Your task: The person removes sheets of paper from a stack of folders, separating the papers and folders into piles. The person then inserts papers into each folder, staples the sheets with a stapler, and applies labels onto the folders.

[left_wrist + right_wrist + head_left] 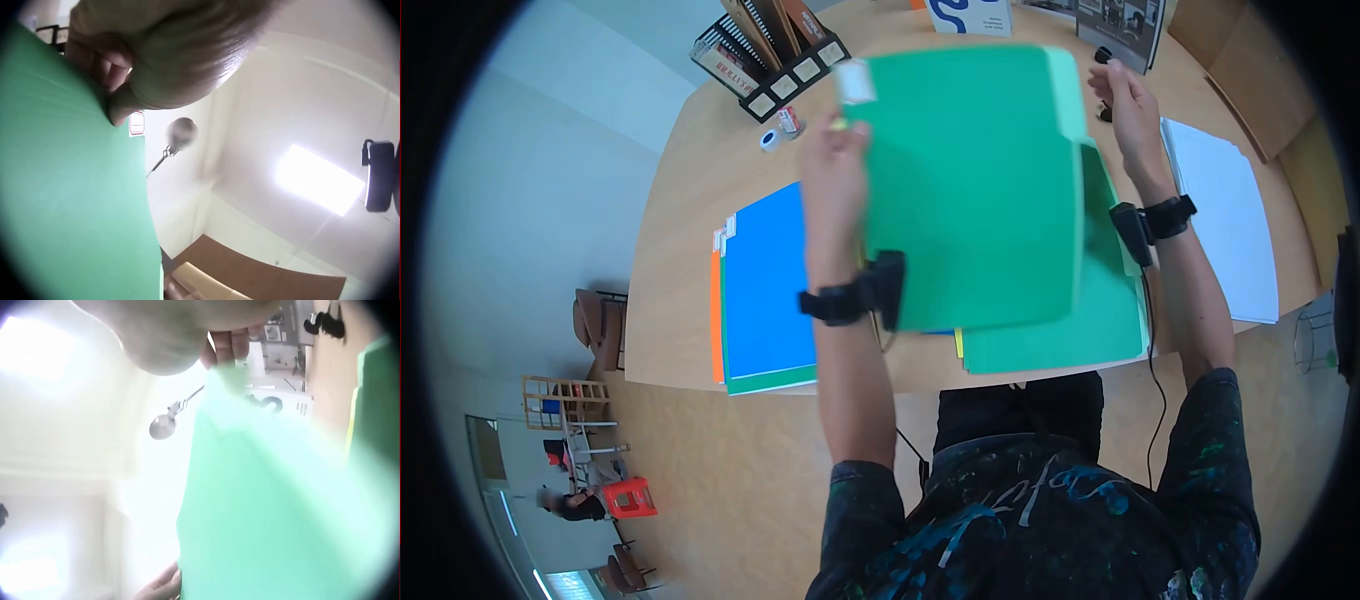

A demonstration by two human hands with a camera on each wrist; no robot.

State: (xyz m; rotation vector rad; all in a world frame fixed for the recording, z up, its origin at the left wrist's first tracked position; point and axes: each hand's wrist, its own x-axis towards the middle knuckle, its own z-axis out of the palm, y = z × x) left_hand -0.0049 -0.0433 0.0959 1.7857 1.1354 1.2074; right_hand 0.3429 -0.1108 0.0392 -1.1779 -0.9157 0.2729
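Note:
A green file folder (970,190) is held up over the table, with a white label (857,82) at its upper left corner. My left hand (836,185) pinches its left edge just below that label, and the left wrist view shows the thumb lying on the green face. Beside the folder's upper right edge is my right hand (1130,115), its fingers loosely bent and a narrow gap from the folder in the head view. Below the raised folder lies another green folder (1040,350), partly hidden, with a yellow edge showing under it.
A stack topped by a blue folder (770,270) lies to the left. White sheets (1225,220) are stacked at the right. Toward the back stand a black file holder (795,75), a small roll (770,140) and an upright dark book (1122,30).

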